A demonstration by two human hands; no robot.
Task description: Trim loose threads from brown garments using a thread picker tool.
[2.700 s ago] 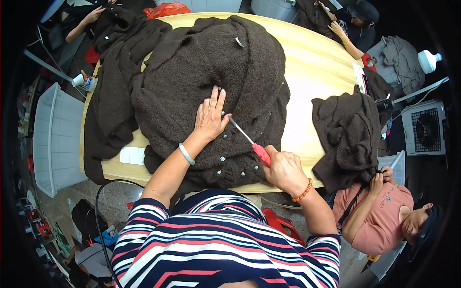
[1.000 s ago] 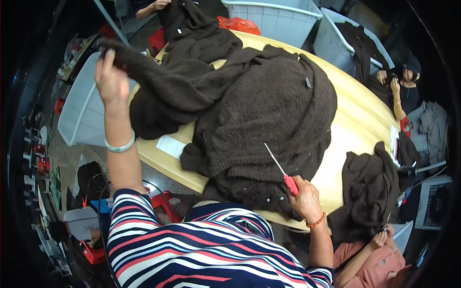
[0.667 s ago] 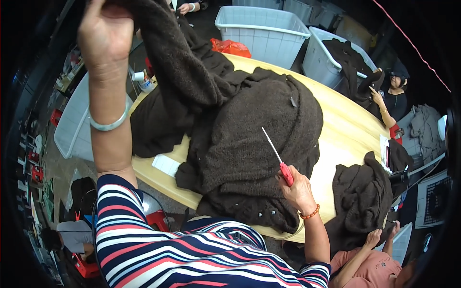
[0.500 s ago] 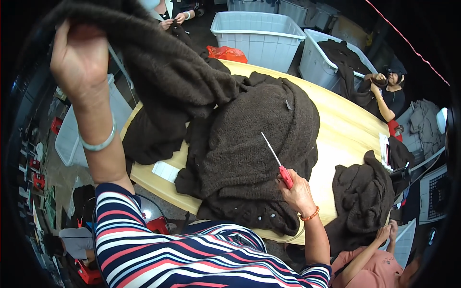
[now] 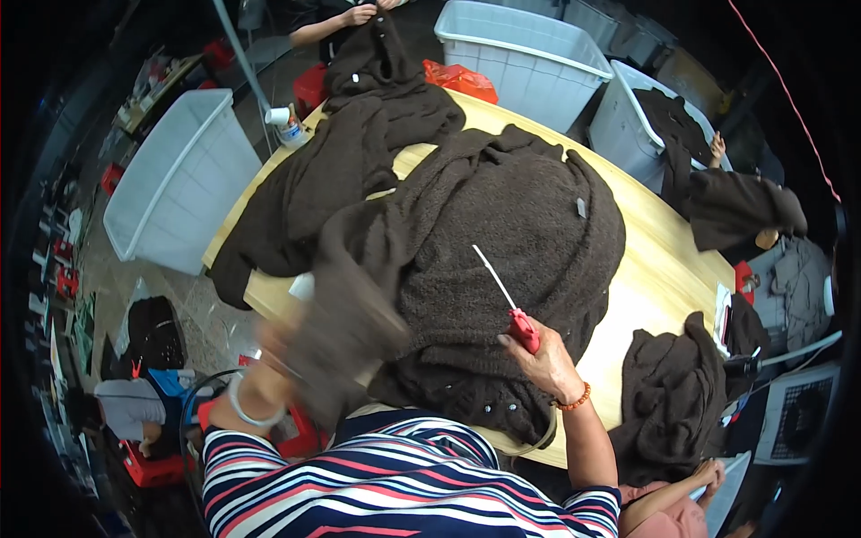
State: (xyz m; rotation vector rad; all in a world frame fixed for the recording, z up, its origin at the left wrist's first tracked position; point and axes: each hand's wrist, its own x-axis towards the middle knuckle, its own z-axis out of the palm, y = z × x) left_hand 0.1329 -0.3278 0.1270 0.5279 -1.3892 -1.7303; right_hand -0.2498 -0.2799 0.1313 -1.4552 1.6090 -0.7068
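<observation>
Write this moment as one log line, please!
left hand: blurred, at brown knit garment, grip unclear | right hand: holding red-handled tool | surroundings: brown knitwear heaped on pale table

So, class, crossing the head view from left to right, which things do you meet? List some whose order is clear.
Leftmost pale plastic bin → white paper → red-handled tool → orange beaded bracelet → crumpled brown garment on the table's right → pale box with a black grille.

The blurred left hand [image 5: 274, 366] holds a brown knit garment [image 5: 348, 345] while the right hand [image 5: 547, 362] grips a red-handled tool [image 5: 523, 330].
</observation>
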